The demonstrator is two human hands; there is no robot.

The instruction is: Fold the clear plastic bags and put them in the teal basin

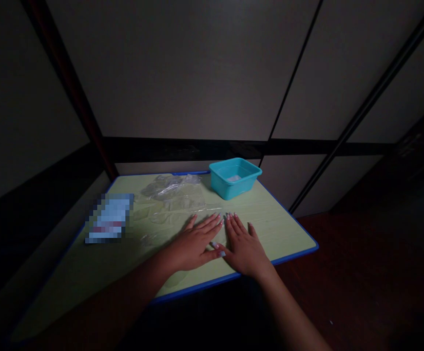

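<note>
My left hand [195,243] lies palm down on the pale yellow-green table [281,229], fingers stretched out. Beside it my right hand [244,246] rests flat in the same way, and the two thumbs cross or nearly touch. Neither hand holds anything. Just beyond the left fingertips, clear plastic bags [175,195] lie crumpled and spread over the tabletop. A turquoise plastic basin [230,187] stands past the right fingertips, near the far edge, with something pale at its bottom that I cannot make out.
A blurred-out light blue packet [111,214] lies at the table's left side. The table has a blue rim [197,290]. Cabinet panels [186,73] rise right behind it, and a dark reddish floor [343,273] is to the right. The room is dim.
</note>
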